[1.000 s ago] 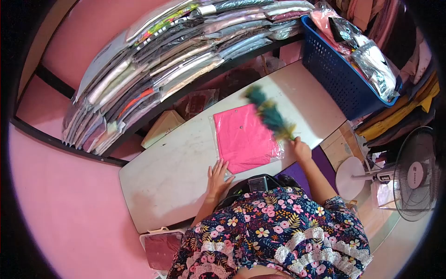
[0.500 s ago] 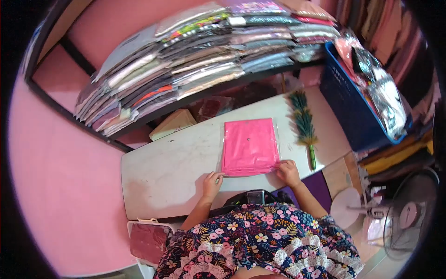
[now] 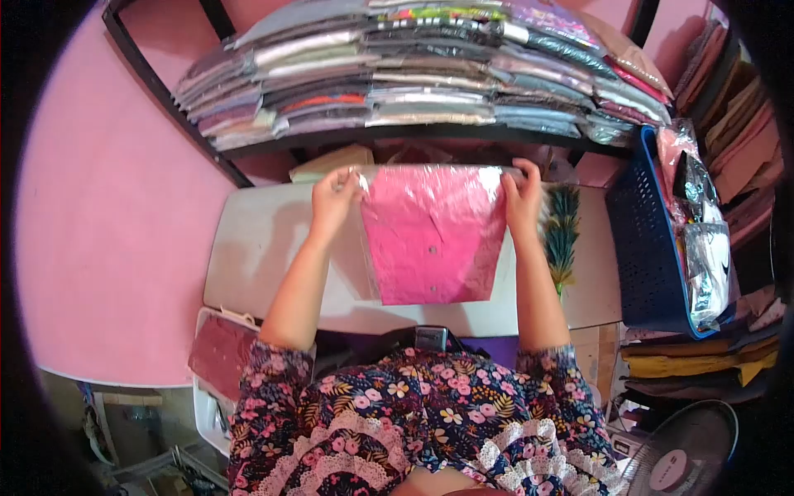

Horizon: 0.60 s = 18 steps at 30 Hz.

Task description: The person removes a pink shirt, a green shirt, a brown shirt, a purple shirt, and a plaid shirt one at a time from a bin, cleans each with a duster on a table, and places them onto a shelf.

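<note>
Lifted clear of where it lay flat half a second ago, the folded bright-pink garment in a clear plastic bag (image 3: 432, 236) now hangs tilted up between both hands, above the pale grey-white worktop (image 3: 256, 248). Both hands have moved from the bag's near corners out to its upper edge, farther from the body. The left hand (image 3: 336, 188) has its fingers closed on the bag's upper left corner; the right hand (image 3: 523, 194) pinches the upper right corner between thumb and fingers. Two small round buttons show down the front of the garment, and light glints on the plastic. Whether the lower edge touches the worktop cannot be told.

Just beside the right forearm, the dark green feathery duster (image 3: 563, 231) lies on the worktop. Farther right stands the blue perforated plastic basket (image 3: 642, 264), filled with bagged clothes. Beyond the far side of the worktop, the black-framed shelf (image 3: 430, 137) carries stacks of folded garments in clear bags (image 3: 430, 83). At the lower left, near the worktop's corner, a dark red bagged item (image 3: 222, 355) sits on a white plastic bin (image 3: 203, 405).
</note>
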Available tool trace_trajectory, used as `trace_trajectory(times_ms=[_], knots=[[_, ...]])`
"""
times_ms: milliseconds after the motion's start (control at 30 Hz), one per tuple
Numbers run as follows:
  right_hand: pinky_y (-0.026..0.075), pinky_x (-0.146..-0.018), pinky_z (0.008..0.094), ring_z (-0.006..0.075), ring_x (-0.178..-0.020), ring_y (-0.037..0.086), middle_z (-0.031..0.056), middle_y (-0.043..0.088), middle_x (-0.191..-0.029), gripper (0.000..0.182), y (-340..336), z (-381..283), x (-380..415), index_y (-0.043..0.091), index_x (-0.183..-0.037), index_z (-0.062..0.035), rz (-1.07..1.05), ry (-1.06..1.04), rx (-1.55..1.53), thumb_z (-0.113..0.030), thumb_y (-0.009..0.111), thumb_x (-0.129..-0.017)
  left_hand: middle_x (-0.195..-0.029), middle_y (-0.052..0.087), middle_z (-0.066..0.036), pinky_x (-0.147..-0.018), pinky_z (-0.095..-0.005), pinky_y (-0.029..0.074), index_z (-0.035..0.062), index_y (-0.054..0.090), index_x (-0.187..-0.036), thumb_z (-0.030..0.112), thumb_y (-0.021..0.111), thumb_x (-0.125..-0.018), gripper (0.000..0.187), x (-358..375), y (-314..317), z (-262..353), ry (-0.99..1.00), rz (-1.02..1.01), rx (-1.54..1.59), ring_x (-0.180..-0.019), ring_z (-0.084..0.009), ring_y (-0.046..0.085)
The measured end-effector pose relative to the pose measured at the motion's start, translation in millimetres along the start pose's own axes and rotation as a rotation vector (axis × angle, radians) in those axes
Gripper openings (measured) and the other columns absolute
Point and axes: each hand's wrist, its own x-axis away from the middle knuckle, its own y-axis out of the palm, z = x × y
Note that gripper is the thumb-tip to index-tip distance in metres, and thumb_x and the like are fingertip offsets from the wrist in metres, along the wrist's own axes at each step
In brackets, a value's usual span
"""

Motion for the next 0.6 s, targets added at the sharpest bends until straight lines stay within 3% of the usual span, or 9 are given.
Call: trace_trajectory(times_ms=[100, 133, 233, 300, 367, 400, 500, 567, 600], knots=[[0.044, -0.081, 0.0395, 0.0332, -0.090, 0.057, 0.0219, 0.059, -0.102, 0.053, 28, 55, 2, 0.039, -0.131, -0.0083, 0.052, -0.014, 0.224, -0.016, 0.062, -0.084, -0.124, 0.050, -0.013, -0.083, -0.0293, 0.047, 0.0042, 0.041, -0.133, 0.019, 0.056, -0.090, 0.048, -12, -11, -71, -0.080, 0.025, 0.243, -0.103, -0.0192, 0.056], [0.041, -0.088, 0.0425, 0.0369, -0.102, 0.054, 0.0252, 0.054, -0.114, 0.063, 24, 75, 15, 0.033, -0.136, -0.0064, 0.010, 0.035, 0.262, -0.021, 0.063, -0.083, -0.131, 0.044, -0.017, -0.092, -0.0324, 0.041, 0.0022, 0.036, -0.135, 0.024, 0.058, -0.088, 0.056, -2, -17, -99, -0.171, 0.024, 0.033, -0.114, -0.0230, 0.048], [0.042, -0.088, 0.0430, 0.0366, -0.104, 0.055, 0.0263, 0.053, -0.116, 0.065, 12, 138, 78, 0.035, -0.132, 0.0023, -0.116, 0.135, 0.417, -0.029, 0.063, -0.082, -0.140, 0.032, -0.024, -0.107, -0.0374, 0.026, -0.0016, 0.027, -0.139, 0.038, 0.061, -0.083, 0.077, 55, -18, -132, -0.407, -0.111, -0.435, -0.131, -0.0314, 0.031], [0.048, -0.079, 0.0430, 0.0378, -0.092, 0.061, 0.0247, 0.062, -0.098, 0.069, 0, 132, 112, 0.039, -0.128, 0.0033, -0.354, 0.574, 0.583, -0.042, 0.061, -0.081, -0.133, 0.040, -0.028, -0.102, -0.0388, 0.033, -0.0054, 0.027, -0.136, 0.042, 0.065, -0.079, 0.084, 94, -23, -221, -0.464, -0.162, -0.585, -0.125, -0.0362, 0.039], [0.049, -0.077, 0.0442, 0.0397, -0.090, 0.061, 0.0234, 0.064, -0.093, 0.065, 2, 161, 148, 0.045, -0.122, -0.0010, -0.427, 0.502, 0.609, -0.046, 0.062, -0.078, -0.113, 0.054, -0.027, -0.088, -0.0410, 0.044, -0.0074, 0.035, -0.130, 0.040, 0.069, -0.074, 0.081, 117, -21, -248, -0.432, -0.238, -0.575, -0.104, -0.0356, 0.054], [0.050, -0.068, 0.0403, 0.0333, -0.076, 0.064, 0.0201, 0.065, -0.080, 0.054, 8, 156, 157, 0.052, -0.115, -0.0014, -0.340, 0.432, 0.654, -0.036, 0.066, -0.076, -0.106, 0.058, -0.026, -0.083, -0.0414, 0.046, -0.0077, 0.037, -0.128, 0.039, 0.071, -0.073, 0.079, 130, -9, -237, -0.359, -0.195, -0.474, -0.097, -0.0348, 0.058], [0.050, -0.068, 0.0357, 0.0280, -0.075, 0.065, 0.0184, 0.066, -0.082, 0.048, 23, 138, 152, 0.051, -0.116, -0.0012, -0.383, 0.496, 0.362, -0.020, 0.067, -0.074, -0.105, 0.059, -0.022, -0.082, -0.0367, 0.048, -0.0067, 0.039, -0.127, 0.028, 0.071, -0.074, 0.071, 126, 12, -212, -0.470, -0.186, -0.544, -0.094, -0.0280, 0.060], [0.050, -0.068, 0.0336, 0.0247, -0.076, 0.065, 0.0165, 0.066, -0.085, 0.045, 31, 129, 144, 0.051, -0.116, -0.0008, -0.385, 0.428, 0.285, -0.011, 0.063, -0.074, -0.110, 0.059, -0.016, -0.080, -0.0320, 0.049, -0.0047, 0.036, -0.131, 0.013, 0.068, -0.076, 0.066, 115, 11, -230, -0.465, -0.439, -0.033, -0.095, -0.0213, 0.059], [0.050, -0.069, 0.0315, 0.0214, -0.078, 0.064, 0.0146, 0.067, -0.087, 0.044, 34, 123, 141, 0.051, -0.117, -0.0003, -0.379, 0.387, 0.217, -0.003, 0.060, -0.074, -0.110, 0.059, -0.016, -0.080, -0.0320, 0.049, -0.0047, 0.036, -0.131, 0.013, 0.068, -0.076, 0.066, 114, 12, -228, -0.447, -0.421, -0.034, -0.095, -0.0213, 0.059]])
